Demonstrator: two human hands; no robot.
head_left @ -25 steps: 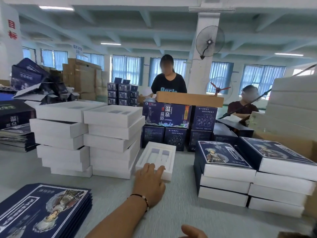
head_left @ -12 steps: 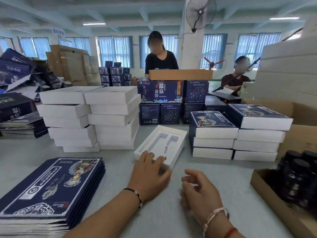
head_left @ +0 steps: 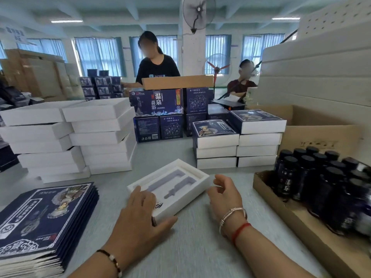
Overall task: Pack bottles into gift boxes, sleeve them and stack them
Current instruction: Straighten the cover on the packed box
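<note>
Low in the middle of the frame, the left hand (head_left: 140, 209) presses flat fingers on the empty white gift box tray (head_left: 170, 187) to steady it, while the right hand (head_left: 224, 195) waits beside it, fingers loosely curled, near the dark bottles (head_left: 313, 177).

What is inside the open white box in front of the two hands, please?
The open white box holds a white insert with two empty bottle-shaped recesses; no bottle is in it. The left hand covers its near corner, so that part cannot be seen.
</note>
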